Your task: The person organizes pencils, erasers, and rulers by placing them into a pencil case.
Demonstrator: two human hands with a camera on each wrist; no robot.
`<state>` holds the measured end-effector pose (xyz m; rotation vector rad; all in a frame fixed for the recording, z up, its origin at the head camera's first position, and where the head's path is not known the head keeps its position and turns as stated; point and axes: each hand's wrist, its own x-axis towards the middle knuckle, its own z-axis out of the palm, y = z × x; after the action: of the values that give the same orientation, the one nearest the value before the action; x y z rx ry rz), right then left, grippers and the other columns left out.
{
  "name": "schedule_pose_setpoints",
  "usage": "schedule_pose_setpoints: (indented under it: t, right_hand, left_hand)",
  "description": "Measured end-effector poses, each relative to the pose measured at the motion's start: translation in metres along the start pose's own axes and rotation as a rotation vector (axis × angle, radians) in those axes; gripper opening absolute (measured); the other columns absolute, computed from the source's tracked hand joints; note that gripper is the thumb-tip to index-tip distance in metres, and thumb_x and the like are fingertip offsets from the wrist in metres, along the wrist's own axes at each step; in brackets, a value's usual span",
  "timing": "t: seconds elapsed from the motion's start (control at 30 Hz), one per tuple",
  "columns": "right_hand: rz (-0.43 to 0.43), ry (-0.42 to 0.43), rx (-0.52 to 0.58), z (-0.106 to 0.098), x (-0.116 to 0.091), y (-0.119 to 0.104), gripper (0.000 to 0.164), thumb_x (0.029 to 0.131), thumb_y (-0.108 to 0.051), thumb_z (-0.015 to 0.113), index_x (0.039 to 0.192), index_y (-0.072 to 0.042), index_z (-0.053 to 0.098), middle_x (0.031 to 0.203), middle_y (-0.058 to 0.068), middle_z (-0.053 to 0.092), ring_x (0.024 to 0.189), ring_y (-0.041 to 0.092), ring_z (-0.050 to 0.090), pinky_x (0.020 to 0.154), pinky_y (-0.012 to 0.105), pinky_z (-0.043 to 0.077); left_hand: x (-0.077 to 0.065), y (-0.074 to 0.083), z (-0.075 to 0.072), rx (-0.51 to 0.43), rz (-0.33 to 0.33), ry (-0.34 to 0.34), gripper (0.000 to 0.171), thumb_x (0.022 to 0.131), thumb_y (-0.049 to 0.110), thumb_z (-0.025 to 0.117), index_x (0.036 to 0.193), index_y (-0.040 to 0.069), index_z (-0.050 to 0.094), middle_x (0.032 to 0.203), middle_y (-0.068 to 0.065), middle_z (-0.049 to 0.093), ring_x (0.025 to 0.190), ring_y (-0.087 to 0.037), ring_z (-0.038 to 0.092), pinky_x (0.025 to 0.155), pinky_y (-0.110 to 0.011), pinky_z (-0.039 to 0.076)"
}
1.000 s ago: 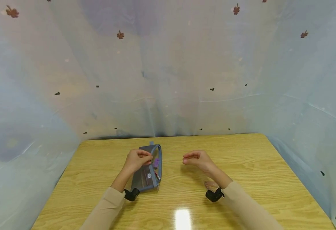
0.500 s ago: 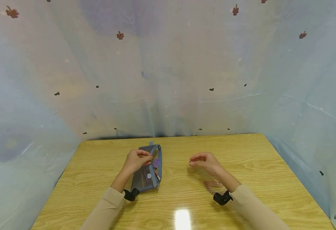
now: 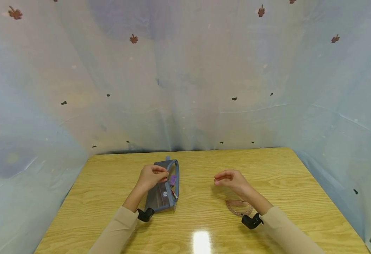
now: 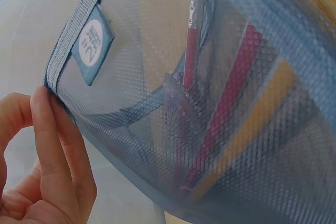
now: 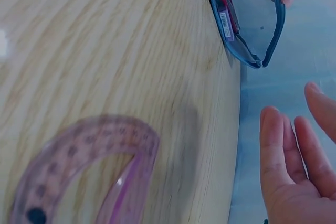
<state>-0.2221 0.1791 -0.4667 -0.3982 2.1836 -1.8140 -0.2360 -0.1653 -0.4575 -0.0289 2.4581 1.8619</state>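
My left hand (image 3: 152, 177) pinches the upper edge of an unzipped blue mesh pencil case (image 3: 155, 199), holding its mouth apart. Through the mesh in the left wrist view I see a red pencil (image 4: 191, 51) with an eraser end, plus a red and a yellow stick-like item. A small purple item (image 3: 172, 180) sits inside the opening; a barcode label shows on it in the right wrist view. My right hand (image 3: 231, 181) hovers above the table right of the case, fingers relaxed, thumb apart, holding nothing. Below its wrist lies a pinkish transparent protractor (image 5: 68, 153), flat on the wood.
The wooden table (image 3: 109, 183) has its back edge against a pale sheet curtain (image 3: 191, 70) with leaf-like decorations. That curtain also hangs along both sides. A bright light reflection shows on the table's front part.
My right hand has moved rightward, away from the pencil case, and more of the protractor shows beneath the wrist. The left hand and the case stay in place.
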Motion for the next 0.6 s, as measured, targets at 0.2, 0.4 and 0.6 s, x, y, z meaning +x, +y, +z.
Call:
schedule_pose_setpoints:
  t: [0.2,0.4,0.6]
  right_hand:
    - [-0.018,-0.023,-0.012,-0.007,-0.006,0.003,0.038,0.091,-0.008,0.073,0.118,0.016,0.062,0.116,0.034,0.063,0.096,0.02,0.07,0.093,0.047,0.055]
    - [-0.019,-0.039,-0.034,-0.015,-0.013,0.006,0.044,0.091,-0.011,0.074,0.121,0.017,0.059,0.117,0.033,0.063,0.097,0.018,0.069,0.094,0.053,0.053]
    - [-0.029,-0.067,-0.035,-0.021,-0.019,0.011,0.045,0.092,-0.009,0.073,0.123,0.019,0.056,0.119,0.036,0.06,0.1,0.022,0.068,0.092,0.045,0.055]
  left_hand:
    - [-0.001,0.0,0.0,0.001,0.001,0.001,0.009,0.09,0.001,0.073,0.095,-0.006,0.073,0.086,-0.012,0.07,0.073,-0.022,0.072,0.07,-0.033,0.062]
    - [-0.001,0.0,0.0,0.003,0.009,-0.004,0.009,0.089,0.002,0.073,0.094,-0.006,0.073,0.085,-0.011,0.071,0.072,-0.022,0.072,0.069,-0.033,0.062]
    - [-0.001,-0.001,0.0,0.008,0.014,-0.003,0.008,0.089,0.001,0.073,0.094,-0.005,0.073,0.085,-0.011,0.071,0.072,-0.022,0.072,0.069,-0.032,0.062]
